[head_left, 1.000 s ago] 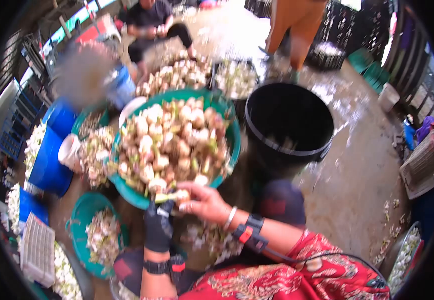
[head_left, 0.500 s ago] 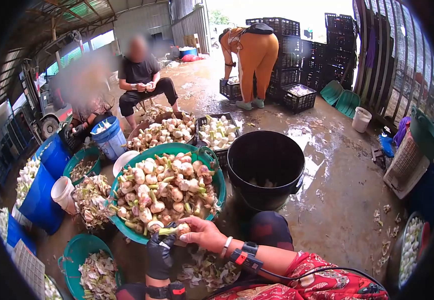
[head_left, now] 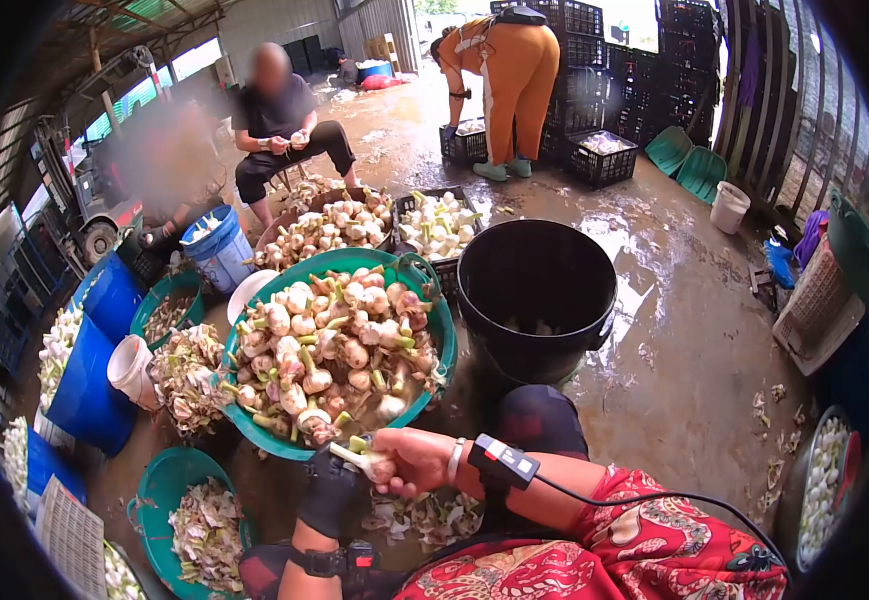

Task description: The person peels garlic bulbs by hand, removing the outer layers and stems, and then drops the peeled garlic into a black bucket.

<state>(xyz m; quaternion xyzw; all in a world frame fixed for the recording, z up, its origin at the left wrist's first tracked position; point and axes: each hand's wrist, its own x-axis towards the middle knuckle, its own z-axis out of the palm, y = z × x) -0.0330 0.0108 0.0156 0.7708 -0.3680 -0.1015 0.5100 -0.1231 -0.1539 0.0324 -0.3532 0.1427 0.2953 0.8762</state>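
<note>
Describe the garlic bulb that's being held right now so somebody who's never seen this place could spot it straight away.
Start at the big green tub heaped with garlic beside the black bucket. Just below its near rim, the gloved left hand and bare right hand meet on one garlic bulb. Unlike the heaped bulbs, it is lifted clear and gripped by both hands.

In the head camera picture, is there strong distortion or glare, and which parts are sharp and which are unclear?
Head view: fisheye bending with a dark round border; daylight glares off the wet floor beyond the black bucket; the left hand, the right hand, the garlic bulb between them and the green basin are sharp; the seated persons at the back are partly blurred.
</note>
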